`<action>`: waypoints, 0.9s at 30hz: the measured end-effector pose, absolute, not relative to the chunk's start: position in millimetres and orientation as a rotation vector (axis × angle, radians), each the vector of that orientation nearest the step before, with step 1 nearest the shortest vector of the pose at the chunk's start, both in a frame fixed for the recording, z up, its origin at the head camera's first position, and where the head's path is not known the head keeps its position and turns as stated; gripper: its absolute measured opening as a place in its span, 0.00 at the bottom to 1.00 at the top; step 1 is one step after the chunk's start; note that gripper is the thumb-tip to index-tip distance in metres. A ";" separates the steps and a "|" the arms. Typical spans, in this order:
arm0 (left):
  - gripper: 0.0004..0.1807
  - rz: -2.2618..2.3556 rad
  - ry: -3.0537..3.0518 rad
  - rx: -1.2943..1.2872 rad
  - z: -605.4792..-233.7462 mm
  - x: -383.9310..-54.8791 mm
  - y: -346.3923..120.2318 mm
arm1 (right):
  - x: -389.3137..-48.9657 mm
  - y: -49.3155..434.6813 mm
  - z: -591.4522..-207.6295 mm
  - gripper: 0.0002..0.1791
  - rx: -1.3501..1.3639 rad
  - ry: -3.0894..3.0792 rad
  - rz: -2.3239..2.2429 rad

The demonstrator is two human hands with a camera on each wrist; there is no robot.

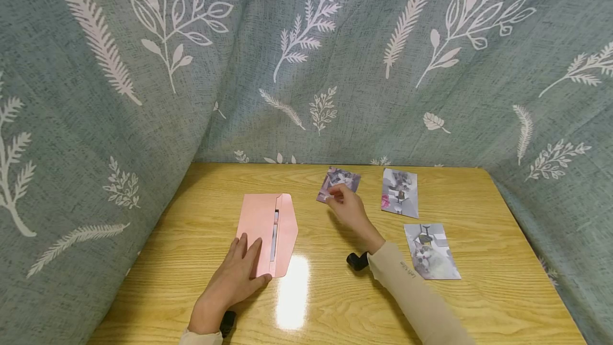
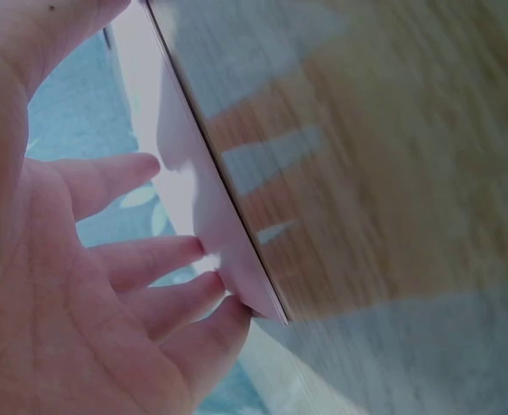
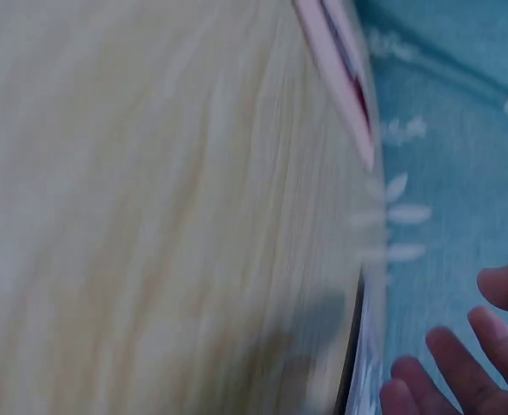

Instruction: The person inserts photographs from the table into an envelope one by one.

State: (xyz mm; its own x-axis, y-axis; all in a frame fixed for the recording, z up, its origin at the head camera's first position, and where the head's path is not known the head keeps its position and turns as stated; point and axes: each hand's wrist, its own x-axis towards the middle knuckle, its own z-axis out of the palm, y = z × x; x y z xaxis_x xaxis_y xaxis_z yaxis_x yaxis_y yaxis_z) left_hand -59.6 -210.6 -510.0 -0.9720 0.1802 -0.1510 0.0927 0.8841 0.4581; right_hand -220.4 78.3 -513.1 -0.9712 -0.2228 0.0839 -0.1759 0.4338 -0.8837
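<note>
A pink envelope [image 1: 258, 212] lies on the table with its flap unfolded to the right, and the edge of something pale shows in its slot. My left hand [image 1: 232, 276] rests on its lower left part, fingers spread and fairly straight; the left wrist view also shows these fingers [image 2: 163, 251] on the pink paper. Over a cat photo card [image 1: 342, 177] at the back middle is my right hand [image 1: 351, 212], its fingers covering the card's lower part. In the right wrist view the thumb [image 3: 506, 284] stands apart from the fingers, and nothing shows between them.
Two more cat photo cards lie on the wooden table [image 1: 191, 260]: one card [image 1: 401, 196] at the back right, another card [image 1: 431, 252] nearer, beside my right forearm. A grey-green curtain [image 1: 297, 95] with white leaf prints hangs behind the table and along both sides.
</note>
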 end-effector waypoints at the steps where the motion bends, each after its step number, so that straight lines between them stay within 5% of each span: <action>1: 0.48 0.682 2.864 0.209 -509.9 -59.5 -210.6 | -223.7 82.6 -513.3 0.15 -0.346 2.651 -1.583; 27: 0.48 0.689 2.836 0.173 -510.0 -60.2 -211.3 | -289.1 131.3 -524.4 0.34 -0.154 2.921 -1.008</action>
State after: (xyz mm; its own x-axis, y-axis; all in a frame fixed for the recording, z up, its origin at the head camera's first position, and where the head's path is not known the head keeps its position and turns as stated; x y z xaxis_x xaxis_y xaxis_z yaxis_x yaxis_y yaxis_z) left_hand -60.2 -211.3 -510.0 -0.9693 0.1644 -0.1825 0.0624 0.8834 0.4645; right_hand -289.1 131.3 -524.4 -0.9939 -0.1093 -0.0130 -0.0780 0.7830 -0.6171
